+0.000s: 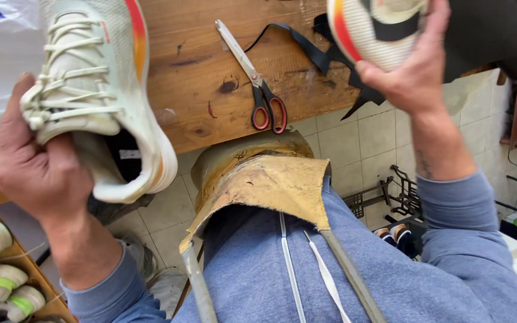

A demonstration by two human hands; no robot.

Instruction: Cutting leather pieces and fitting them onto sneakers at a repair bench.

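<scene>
Gripping one pale running shoe each, the left hand (34, 170) is closed around the laced upper and tongue of the left shoe (100, 90), while the right hand (411, 72) pinches the heel of the right shoe (369, 30), both raised above the wooden surface (210, 66). Either shoe, held only at one end, could slip and fall onto the red-handled scissors (261, 90) or the black strap (312, 51). Frame edges crop both shoes, and the tan leather apron (270, 185) hides what lies beneath.

The wooden workbench (210, 66) (scuffed) carries 1 pair of red-handled scissors (257, 84) and black straps (324, 57).
</scene>
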